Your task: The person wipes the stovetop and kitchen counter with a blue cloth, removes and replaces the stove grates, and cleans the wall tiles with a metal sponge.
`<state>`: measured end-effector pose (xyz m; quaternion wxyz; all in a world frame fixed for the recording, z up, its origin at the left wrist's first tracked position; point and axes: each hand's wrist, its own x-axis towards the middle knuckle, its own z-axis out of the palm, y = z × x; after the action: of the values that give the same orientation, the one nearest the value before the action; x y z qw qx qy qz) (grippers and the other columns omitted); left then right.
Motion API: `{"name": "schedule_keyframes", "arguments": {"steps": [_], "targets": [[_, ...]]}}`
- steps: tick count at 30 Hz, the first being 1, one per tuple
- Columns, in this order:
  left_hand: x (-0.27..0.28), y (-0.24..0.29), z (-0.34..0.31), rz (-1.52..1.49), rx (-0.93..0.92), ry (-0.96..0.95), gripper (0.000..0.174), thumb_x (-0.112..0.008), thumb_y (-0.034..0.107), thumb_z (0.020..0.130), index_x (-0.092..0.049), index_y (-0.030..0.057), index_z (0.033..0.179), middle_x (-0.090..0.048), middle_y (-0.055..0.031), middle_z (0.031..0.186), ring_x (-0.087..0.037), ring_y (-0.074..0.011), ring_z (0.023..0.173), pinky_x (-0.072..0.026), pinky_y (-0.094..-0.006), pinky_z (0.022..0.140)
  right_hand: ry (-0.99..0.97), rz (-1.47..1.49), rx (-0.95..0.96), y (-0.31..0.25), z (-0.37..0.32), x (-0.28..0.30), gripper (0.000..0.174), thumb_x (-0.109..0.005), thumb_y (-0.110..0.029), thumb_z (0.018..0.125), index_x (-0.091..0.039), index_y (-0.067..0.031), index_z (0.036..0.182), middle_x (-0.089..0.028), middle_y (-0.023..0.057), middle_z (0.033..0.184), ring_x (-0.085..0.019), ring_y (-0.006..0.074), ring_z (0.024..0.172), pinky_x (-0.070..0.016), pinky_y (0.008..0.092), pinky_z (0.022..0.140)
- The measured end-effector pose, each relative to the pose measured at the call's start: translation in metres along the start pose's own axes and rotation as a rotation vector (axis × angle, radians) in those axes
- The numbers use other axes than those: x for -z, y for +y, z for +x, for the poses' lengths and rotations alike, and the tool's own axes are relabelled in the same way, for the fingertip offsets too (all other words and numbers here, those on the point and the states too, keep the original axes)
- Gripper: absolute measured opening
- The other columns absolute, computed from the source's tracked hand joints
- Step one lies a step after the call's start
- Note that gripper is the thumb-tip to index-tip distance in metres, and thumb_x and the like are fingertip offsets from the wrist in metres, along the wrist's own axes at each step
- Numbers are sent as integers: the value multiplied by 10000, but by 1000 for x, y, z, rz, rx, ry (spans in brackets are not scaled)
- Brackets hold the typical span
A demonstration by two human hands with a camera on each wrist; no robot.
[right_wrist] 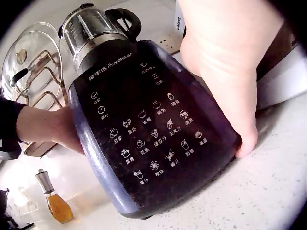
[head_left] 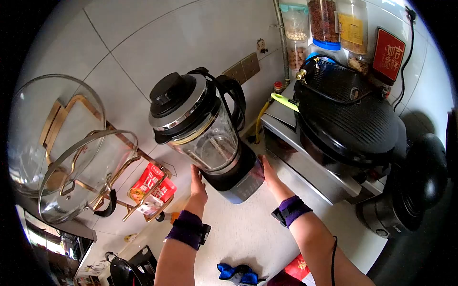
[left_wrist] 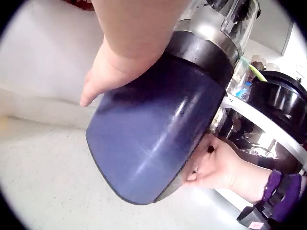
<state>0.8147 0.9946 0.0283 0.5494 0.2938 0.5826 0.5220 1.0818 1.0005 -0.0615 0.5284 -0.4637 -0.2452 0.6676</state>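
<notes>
A blender (head_left: 210, 148) with a clear jug, a black lid and a dark base leans to the left in the head view. My left hand (head_left: 198, 187) holds one side of its base, and my right hand (head_left: 273, 175) grips the opposite side. Between them, the touch panel (right_wrist: 153, 124) with rows of white icons shows in the right wrist view. The smooth bluish side of the base (left_wrist: 144, 139) fills the middle of the left wrist view. Parts of both hands are hidden by the base.
To the right, a black electric pan (head_left: 350, 114) sits on a silver appliance (head_left: 305, 167). A rack with glass lids (head_left: 62, 138) and a red packet (head_left: 162, 183) is on the left. An oil bottle (right_wrist: 60, 208) stands nearby. A blue-and-black item (head_left: 238, 274) lies on the white counter (head_left: 234, 233).
</notes>
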Motion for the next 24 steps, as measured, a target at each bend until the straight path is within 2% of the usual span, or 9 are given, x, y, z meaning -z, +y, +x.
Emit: {"name": "schedule_keyframes", "arguments": {"steps": [2, 5, 6, 7, 10, 13, 16, 19, 24], "targets": [[1, -11, 21, -93, 17, 37, 747, -493, 657, 914, -445, 156, 1465, -404, 21, 1539, -342, -184, 1409, -246, -394, 1151, 48, -18, -118, -15, -10, -12, 662, -400, -610, 994, -526, -100, 1397, -666, 96, 1187, -680, 208, 977, -524, 314, 865], [3, -19, 35, -203, 20, -192, 740, -448, 615, 961, -347, 139, 1519, -401, -39, 1543, -346, -212, 1415, -223, -401, 1168, 167, -62, -181, -17, -6, -20, 632, -419, -618, 981, -605, -111, 1309, -702, 69, 1065, -704, 185, 814, -562, 292, 703], [-4, -18, 33, -310, 36, -98, 603, -475, 488, 992, -425, 110, 1460, -492, -55, 1465, -436, -240, 1338, -316, -348, 1127, 176, -41, -184, -13, -4, -21, 619, -423, -615, 980, -624, -114, 1284, -705, 64, 1048, -704, 179, 787, -564, 287, 666], [-6, -17, 31, -331, 39, -101, 590, -481, 476, 989, -437, 109, 1449, -495, -57, 1460, -444, -241, 1330, -327, -357, 1122, 184, -20, -185, -10, -2, -21, 608, -426, -612, 978, -642, -117, 1259, -707, 60, 1032, -704, 173, 759, -566, 281, 628], [-19, -9, 21, -397, 66, -73, 521, -486, 419, 983, -498, 91, 1387, -533, -79, 1411, -496, -255, 1278, -386, -390, 1092, 228, 52, -142, -9, -8, -28, 564, -426, -579, 987, -651, -123, 1232, -714, 45, 971, -701, 168, 742, -571, 301, 633], [-30, 5, 6, -400, 74, -109, 493, -479, 390, 980, -528, 69, 1351, -574, -98, 1360, -526, -268, 1245, -399, -403, 1082, 251, 157, -48, -11, -14, -33, 569, -539, -552, 946, -692, -16, 1059, -698, 104, 896, -701, 209, 719, -574, 345, 600], [-41, 16, -7, -428, 76, -89, 465, -482, 357, 972, -553, 58, 1321, -600, -113, 1321, -546, -280, 1221, -414, -412, 1070, 249, 129, -77, -5, -6, -30, 505, -519, -480, 965, -682, -39, 1149, -696, 99, 929, -701, 228, 730, -569, 347, 595], [-47, 20, -12, -468, 76, -66, 453, -488, 347, 966, -561, 65, 1313, -607, -111, 1311, -554, -281, 1210, -423, -417, 1063, 226, 82, -36, -6, -10, -34, 481, -393, -505, 1008, -656, -146, 1190, -709, 38, 920, -672, 165, 647, -545, 323, 535], [-44, 16, -10, -477, 58, -87, 460, -476, 366, 974, -559, 72, 1318, -603, -111, 1314, -555, -281, 1213, -427, -423, 1065, 193, 84, 14, 2, -5, -31, 458, -360, -475, 1018, -639, -158, 1194, -706, 33, 912, -667, 171, 634, -531, 315, 488]]}}
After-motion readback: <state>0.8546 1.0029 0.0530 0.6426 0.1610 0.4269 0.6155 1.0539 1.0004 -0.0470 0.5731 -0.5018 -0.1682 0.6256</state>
